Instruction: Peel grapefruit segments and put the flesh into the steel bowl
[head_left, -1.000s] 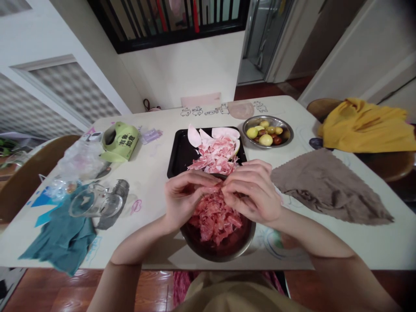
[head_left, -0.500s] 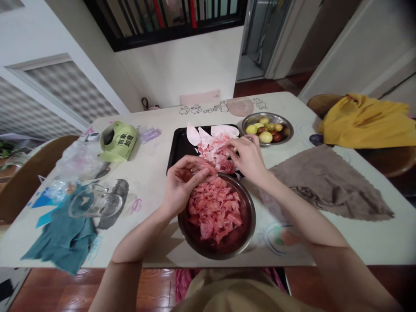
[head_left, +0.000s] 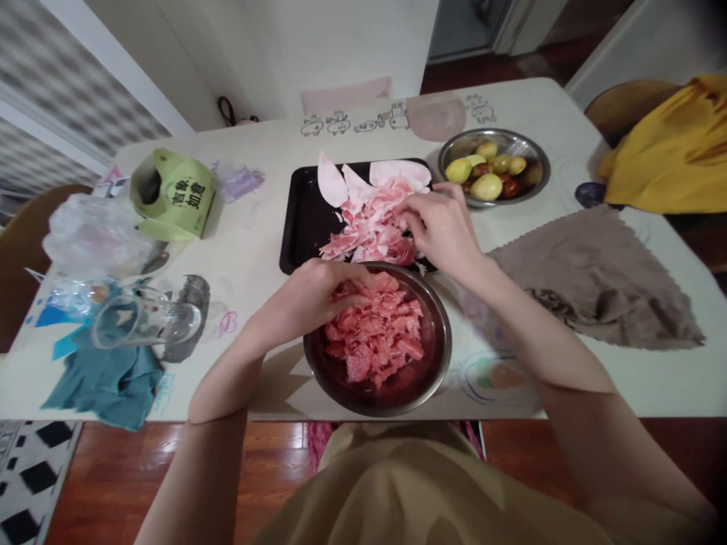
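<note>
A steel bowl (head_left: 436,371) near the table's front edge holds torn pieces of red pomelo flesh (head_left: 378,344). My left hand (head_left: 310,295) reaches over its left rim, with curled fingertips and thumb closed on flesh at the top of the heap. Behind the bowl, a black tray (head_left: 304,231) carries a pile of pink pomelo membranes (head_left: 375,223) and several pale peel pieces (head_left: 400,172). At the pile's right side is my right hand (head_left: 440,223), its fingers bent and closed against the membranes; the fingertips are partly hidden.
A steel bowl of small green and brown fruits (head_left: 488,170) stands behind on the right. The brown cloth (head_left: 602,280) lies right, beside a yellow cloth on a chair (head_left: 670,151). To the left are a green box (head_left: 176,197), plastic bag (head_left: 94,235), glass jug (head_left: 145,314) and teal cloth (head_left: 107,378).
My left hand has lowered from above the bowl's far rim onto the pomelo flesh inside. My right hand stays at the membrane pile. The view has tilted downward.
</note>
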Demonstrator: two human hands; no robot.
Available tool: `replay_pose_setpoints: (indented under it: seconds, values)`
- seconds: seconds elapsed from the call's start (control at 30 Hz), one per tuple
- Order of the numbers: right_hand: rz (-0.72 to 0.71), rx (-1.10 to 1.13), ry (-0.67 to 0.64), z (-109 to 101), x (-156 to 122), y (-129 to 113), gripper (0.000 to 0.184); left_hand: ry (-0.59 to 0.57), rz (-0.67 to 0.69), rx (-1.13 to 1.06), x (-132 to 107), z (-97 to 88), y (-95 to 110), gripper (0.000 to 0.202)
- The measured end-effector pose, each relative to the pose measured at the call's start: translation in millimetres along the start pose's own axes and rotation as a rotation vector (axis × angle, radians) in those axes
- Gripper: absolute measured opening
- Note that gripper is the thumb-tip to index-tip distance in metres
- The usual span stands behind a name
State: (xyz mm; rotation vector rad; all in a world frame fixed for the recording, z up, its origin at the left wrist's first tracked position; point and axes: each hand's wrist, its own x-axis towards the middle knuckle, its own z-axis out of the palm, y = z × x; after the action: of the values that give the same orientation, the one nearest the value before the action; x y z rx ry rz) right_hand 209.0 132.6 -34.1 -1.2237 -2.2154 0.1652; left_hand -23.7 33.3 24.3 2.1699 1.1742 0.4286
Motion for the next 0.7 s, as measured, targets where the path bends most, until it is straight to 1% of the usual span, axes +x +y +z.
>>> replay_pose_setpoints:
  seconds: [0.07, 0.17, 0.27, 0.33, 0.4, 0.5, 0.6, 0.63, 0.67, 0.7]
  values:
    - [-0.006, 0.008, 0.008, -1.4, -0.6, -1.3, 0.027, -0.061, 0.018, 0.042, 1.8, 2.8, -0.7, 0.013]
    - [-0.024, 0.029, -0.007, -3.7, -1.0, -3.7, 0.026, -0.187, 0.093, 0.038, 5.8, 9.7, 0.7, 0.010]
    - [-0.023, 0.036, -0.039, -4.8, -0.8, -5.7, 0.025, -0.303, 0.167, 0.029, 9.3, 16.1, 1.7, 0.016]
    - [-0.013, 0.032, -0.062, -5.0, -0.3, -6.2, 0.023, -0.328, 0.200, 0.032, 10.0, 16.9, 0.8, 0.023]
    - [-0.006, 0.032, -0.080, -5.4, 0.2, -6.1, 0.023, -0.272, 0.213, 0.052, 9.7, 14.3, -1.0, 0.030]
    - [-0.014, 0.027, -0.078, -6.1, 0.4, -5.6, 0.029, -0.076, 0.178, 0.114, 9.9, 6.4, -4.9, 0.030]
    - [-0.034, 0.021, -0.085, -6.0, -0.1, -5.9, 0.032, 0.156, 0.067, 0.223, 13.5, -0.1, -12.0, 0.023]
    - [-0.034, 0.019, -0.091, -5.6, -0.3, -6.2, 0.032, 0.211, 0.024, 0.272, 15.4, -1.1, -15.6, 0.023]
    - [-0.027, 0.015, -0.092, -5.2, -0.5, -6.4, 0.031, 0.244, -0.018, 0.323, 17.5, -1.7, -19.8, 0.024]
    - [-0.017, 0.011, -0.088, -4.7, -0.8, -6.5, 0.030, 0.250, -0.056, 0.370, 19.5, -1.8, -24.5, 0.025]
